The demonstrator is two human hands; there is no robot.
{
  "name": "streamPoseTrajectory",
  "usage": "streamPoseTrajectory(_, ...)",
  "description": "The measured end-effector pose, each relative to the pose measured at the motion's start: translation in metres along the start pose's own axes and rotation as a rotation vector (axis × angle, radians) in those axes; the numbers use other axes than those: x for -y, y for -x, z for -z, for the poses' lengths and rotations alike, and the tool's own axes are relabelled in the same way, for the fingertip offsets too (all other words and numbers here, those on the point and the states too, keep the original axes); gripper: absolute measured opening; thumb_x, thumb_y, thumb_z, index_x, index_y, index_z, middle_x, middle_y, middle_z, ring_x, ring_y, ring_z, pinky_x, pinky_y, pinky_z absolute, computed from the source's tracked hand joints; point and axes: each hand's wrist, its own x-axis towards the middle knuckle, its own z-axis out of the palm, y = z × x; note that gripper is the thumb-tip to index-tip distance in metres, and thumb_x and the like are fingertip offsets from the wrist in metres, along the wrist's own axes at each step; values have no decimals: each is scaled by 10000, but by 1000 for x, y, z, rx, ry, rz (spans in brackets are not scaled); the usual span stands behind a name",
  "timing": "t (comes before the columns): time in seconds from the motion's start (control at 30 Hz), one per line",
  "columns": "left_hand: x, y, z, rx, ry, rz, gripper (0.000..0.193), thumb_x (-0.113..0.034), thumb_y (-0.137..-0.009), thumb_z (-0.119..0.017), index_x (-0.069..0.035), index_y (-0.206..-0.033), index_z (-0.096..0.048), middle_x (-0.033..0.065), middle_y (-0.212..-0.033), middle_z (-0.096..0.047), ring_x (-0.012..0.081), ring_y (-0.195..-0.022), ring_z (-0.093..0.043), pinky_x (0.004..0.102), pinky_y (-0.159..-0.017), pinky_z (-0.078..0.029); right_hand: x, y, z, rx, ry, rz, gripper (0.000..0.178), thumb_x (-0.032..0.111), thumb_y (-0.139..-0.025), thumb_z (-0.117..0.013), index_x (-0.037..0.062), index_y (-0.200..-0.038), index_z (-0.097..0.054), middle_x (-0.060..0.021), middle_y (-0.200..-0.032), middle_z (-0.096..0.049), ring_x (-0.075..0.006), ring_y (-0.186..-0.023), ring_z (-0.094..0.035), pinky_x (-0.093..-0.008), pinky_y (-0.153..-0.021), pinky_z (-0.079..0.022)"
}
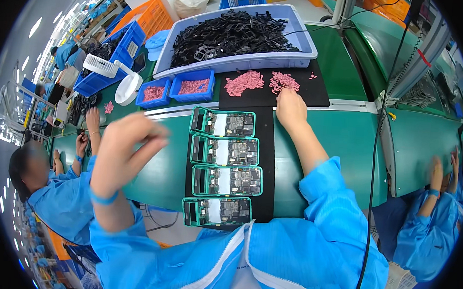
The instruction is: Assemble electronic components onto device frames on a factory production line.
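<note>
My right hand (291, 110) reaches forward to the near edge of a loose pile of small pink pieces (283, 81). Its fingers are drawn together, and the fingertips touch the pile; what they hold is hidden. Raised at the left, my left hand (128, 150) has bent fingers smeared by motion, so its grip is unclear. Between my arms, several green-framed trays with circuit boards (240, 151) lie in a column on a black mat (264, 197). Each has a dark rectangular opening at its left end and a pale strip across the board.
A large pale bin (235, 64) of black plastic parts stands at the back. Blue boxes (196, 94) hold more pink pieces, beside a second pink pile (244, 83). A white fan (128, 88) stands left. Co-workers (59, 194) sit either side; a black cable (372, 202) hangs right.
</note>
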Motion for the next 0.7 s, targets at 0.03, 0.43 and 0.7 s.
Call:
streamPoseTrajectory(0.03,5,-20,-9,31,86,-46,81,-32,-743,-673,-13,-811,-634,104,-699,-580,250,-650,-589,333,-605,-466,6,10,8,5,-54,17,60,54,-775,-595,17,-822,-601,-193,-847,-633,-361,-811,-630,-461,-725,-513)
streamPoseTrajectory(0.43,80,-211,-232,200,-122,-383,84,-99,-749,-653,-65,-824,-666,111,-877,-633,307,-887,-619,403,-791,-497,30,69,22,142,-265,214,89,77,-783,-637,23,-818,-576,-161,-838,-572,-350,-841,-575,-439,-740,-486)
streamPoseTrajectory(0.7,84,-229,-244,219,-163,-481,82,-107,-710,-681,-72,-782,-669,106,-845,-633,307,-849,-622,418,-757,-499,29,64,22,154,-263,219,109,88,-788,-626,7,-817,-558,-175,-846,-567,-352,-826,-576,-436,-737,-490)
